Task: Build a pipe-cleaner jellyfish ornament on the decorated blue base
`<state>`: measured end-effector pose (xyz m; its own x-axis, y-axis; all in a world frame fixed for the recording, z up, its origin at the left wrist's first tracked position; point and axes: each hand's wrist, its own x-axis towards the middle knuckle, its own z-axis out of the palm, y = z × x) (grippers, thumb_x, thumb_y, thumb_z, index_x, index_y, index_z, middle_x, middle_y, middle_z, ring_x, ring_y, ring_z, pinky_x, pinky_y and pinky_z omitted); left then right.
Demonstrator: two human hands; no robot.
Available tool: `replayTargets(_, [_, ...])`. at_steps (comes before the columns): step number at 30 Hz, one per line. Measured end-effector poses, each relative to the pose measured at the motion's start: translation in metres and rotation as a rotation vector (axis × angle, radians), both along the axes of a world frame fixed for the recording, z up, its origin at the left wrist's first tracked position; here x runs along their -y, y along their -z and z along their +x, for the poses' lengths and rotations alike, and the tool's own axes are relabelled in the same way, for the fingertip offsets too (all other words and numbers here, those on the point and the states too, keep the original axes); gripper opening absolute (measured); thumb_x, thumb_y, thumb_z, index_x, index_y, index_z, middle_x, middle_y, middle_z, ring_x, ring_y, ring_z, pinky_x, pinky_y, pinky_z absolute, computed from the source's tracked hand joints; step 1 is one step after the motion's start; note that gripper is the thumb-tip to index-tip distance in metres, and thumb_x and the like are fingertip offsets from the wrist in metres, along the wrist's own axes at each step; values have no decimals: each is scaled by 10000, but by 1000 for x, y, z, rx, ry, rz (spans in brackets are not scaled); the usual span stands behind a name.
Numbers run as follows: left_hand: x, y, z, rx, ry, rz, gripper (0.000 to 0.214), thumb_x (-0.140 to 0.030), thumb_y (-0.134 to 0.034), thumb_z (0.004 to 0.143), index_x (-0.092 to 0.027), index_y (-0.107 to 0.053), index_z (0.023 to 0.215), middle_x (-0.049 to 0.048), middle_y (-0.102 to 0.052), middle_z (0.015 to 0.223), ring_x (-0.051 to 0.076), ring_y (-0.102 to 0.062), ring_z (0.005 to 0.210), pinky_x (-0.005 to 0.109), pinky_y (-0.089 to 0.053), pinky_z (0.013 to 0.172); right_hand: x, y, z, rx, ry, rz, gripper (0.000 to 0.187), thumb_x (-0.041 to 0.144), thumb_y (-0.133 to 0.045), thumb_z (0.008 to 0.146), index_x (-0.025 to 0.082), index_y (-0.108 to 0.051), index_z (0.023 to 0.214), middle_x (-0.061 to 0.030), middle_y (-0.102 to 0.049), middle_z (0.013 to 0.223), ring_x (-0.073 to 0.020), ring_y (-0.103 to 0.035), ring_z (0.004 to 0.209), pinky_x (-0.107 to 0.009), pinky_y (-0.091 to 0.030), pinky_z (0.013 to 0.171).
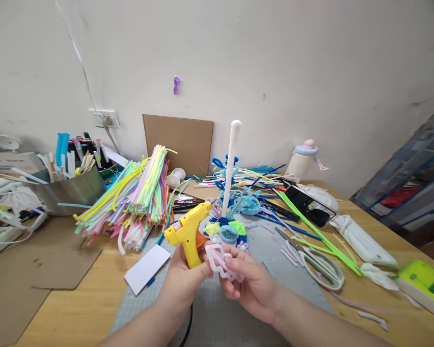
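Observation:
My left hand [183, 279] is closed round the handle of a yellow hot glue gun [191, 230], its black cord trailing down below. In my right hand [251, 282] is a pale pink pipe cleaner shape [222, 264], bent into zigzag loops and pinched by the fingers. The left fingertips come close to the shape; whether they touch it I cannot tell. Just behind both hands stands a pipe cleaner craft [228, 233] with blue, yellow and green pieces round its base. A white wrapped stick [230, 164] rises upright from it.
A big bundle of coloured pipe cleaners [144, 193] lies at the left, near a metal container [67, 193] of sticks. Scissors [321, 267], a phone [311, 205] and green strips [321, 236] are on the right. A white card [147, 270] lies on the grey cutting mat [289, 294].

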<state>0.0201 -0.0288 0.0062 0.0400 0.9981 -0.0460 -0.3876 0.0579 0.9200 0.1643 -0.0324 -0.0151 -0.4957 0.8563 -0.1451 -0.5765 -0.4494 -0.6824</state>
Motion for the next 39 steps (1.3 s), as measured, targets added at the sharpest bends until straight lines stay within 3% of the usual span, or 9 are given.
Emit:
replayTargets(4, [2,-5,1,-11,-19,-12,401,-196,-788,526,-153,-547,843,22,-651,726,132,-569,589,252,-459,585,3,1,-4,91,47,46,186,275,-625,792,158,-486,831,35,-546,603,-26,-453,376,-125,-260,342])
replayTargets(7, [1,-5,1,3,-8,-14,398,-202,-781,543,-154,-544,859,26,-647,733,154,-590,630,256,-463,585,5,0,-4,156,137,147,224,308,-631,784,200,-462,884,35,-554,703,-35,-475,400,-131,-285,341])
replayTargets(10, [0,-5,-1,36,11,-15,397,-216,-777,559,-159,-544,876,21,-644,745,157,-593,650,259,-468,596,7,0,0,294,256,344,242,330,-638,771,243,-459,909,28,-528,835,-64,-525,489,-160,-339,374])
replayTargets(14, [1,-8,-1,30,-52,-41,409,-211,-793,530,-168,-559,862,2,-641,744,146,-579,674,241,-461,611,12,-1,4,673,452,709,62,274,-586,810,226,-558,836,-22,-514,888,-141,-541,762,-234,-431,576])
replayTargets(17, [1,-9,-1,15,-87,-70,446,-190,-805,486,-175,-568,863,-12,-626,721,146,-569,661,237,-449,597,15,-4,5,894,546,852,64,225,-576,808,225,-605,865,-54,-520,954,-177,-518,852,-272,-433,669])
replayTargets(22, [1,-5,0,-10,-76,-53,425,-194,-797,511,-181,-559,862,-19,-606,715,145,-566,672,251,-450,638,15,-7,4,1054,625,945,85,208,-600,783,221,-625,864,-52,-508,893,-188,-512,844,-301,-432,719])
replayTargets(33, [3,-7,7,6,-37,-32,418,-189,-787,516,-184,-509,827,-29,-622,666,136,-575,603,251,-452,595,10,-2,2,1174,656,1044,84,141,-568,771,204,-577,717,-23,-544,757,-177,-519,766,-318,-380,706])
replayTargets(39, [1,-6,4,-23,-85,-35,397,-179,-789,518,-175,-529,818,-30,-620,660,126,-571,610,228,-449,585,11,-8,5,1273,601,1132,54,163,-559,789,204,-579,761,-25,-575,785,-179,-514,788,-324,-340,710])
